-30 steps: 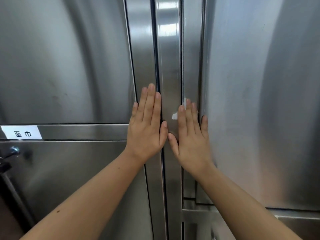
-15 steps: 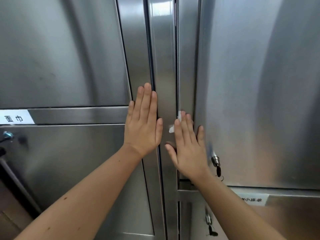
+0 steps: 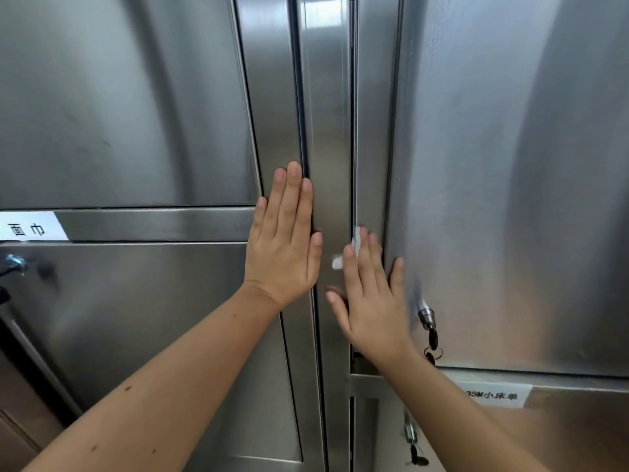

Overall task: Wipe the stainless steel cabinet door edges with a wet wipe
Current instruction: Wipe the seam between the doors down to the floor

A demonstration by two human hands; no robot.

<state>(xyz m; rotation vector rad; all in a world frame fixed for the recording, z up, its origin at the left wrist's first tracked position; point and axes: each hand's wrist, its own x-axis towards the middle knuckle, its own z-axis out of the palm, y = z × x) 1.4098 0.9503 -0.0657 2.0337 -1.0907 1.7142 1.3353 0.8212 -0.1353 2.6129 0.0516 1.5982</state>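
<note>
Stainless steel cabinet doors fill the view. My left hand point(image 3: 284, 240) lies flat with straight fingers on the right edge of the left door point(image 3: 269, 97), beside the dark gap. My right hand point(image 3: 371, 294) presses flat on the vertical edge strip point(image 3: 371, 131) of the right door point(image 3: 510, 165). A white wet wipe point(image 3: 355, 243) is under its fingers, with small bits showing at the fingertips and left of the index finger. The middle post point(image 3: 328, 114) stands between both hands.
A lock with hanging keys point(image 3: 429, 332) sits just right of my right wrist. A second lock with keys point(image 3: 413, 444) is lower down. White labels point(image 3: 32, 226) point(image 3: 493, 395) mark the horizontal rails. A handle point(image 3: 12, 265) sticks out at the far left.
My right hand with the wipe has slid down the right door's edge strip. The view has shifted downward, bringing the locks and the lower label into sight. My left hand stays flat in place.
</note>
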